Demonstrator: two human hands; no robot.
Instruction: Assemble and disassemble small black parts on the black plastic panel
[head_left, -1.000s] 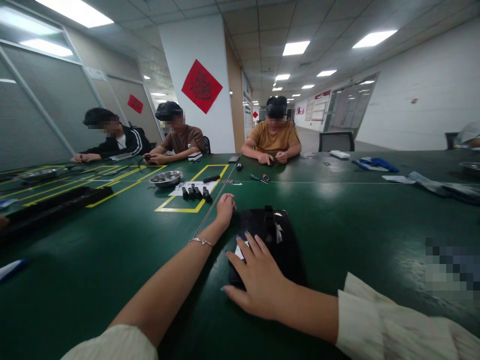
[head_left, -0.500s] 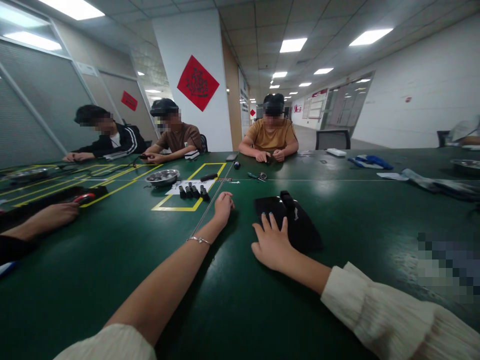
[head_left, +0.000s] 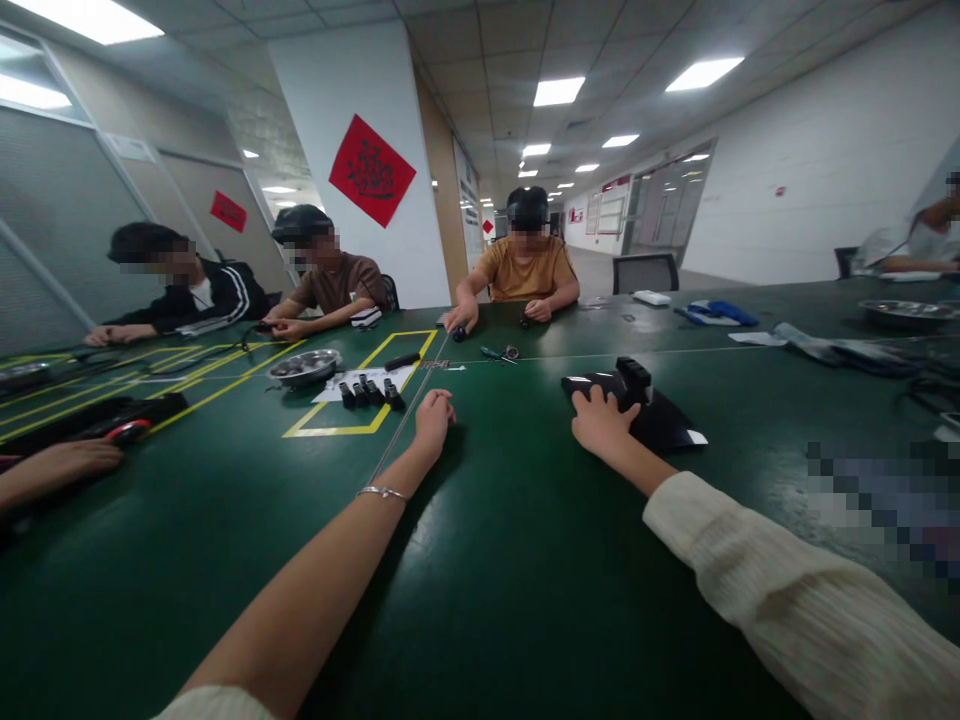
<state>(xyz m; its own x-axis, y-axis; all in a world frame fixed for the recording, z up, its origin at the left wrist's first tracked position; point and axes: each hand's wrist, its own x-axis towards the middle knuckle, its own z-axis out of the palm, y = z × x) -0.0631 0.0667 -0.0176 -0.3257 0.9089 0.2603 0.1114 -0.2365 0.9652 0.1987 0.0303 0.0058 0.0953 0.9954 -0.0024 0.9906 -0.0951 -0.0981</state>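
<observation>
My right hand (head_left: 604, 430) rests with fingers spread on a glossy black curved panel (head_left: 664, 425). A black block-like part (head_left: 634, 380) stands up from that panel, just beyond my fingers. Whether any finger reaches under the panel is hidden. My left hand (head_left: 433, 422) lies on the green table (head_left: 480, 560), fingers loosely curled in, nothing visible in them. Several short black cylindrical pieces (head_left: 370, 391) stand on a white paper (head_left: 330, 393) beyond my left hand. A black rod-like handle (head_left: 403, 361) lies behind them.
A metal bowl (head_left: 304, 368) sits at the left, inside yellow tape lines. A small tool (head_left: 499, 354) lies ahead. Across the table a person (head_left: 527, 265) handles small dark items. Another person's hand (head_left: 67, 470) is at far left. Cloth (head_left: 821, 353) and cables lie right.
The black panel has slid right and away under my right hand and turned slightly. My left hand stays nearly in place. The person opposite has reached out toward a small dark object.
</observation>
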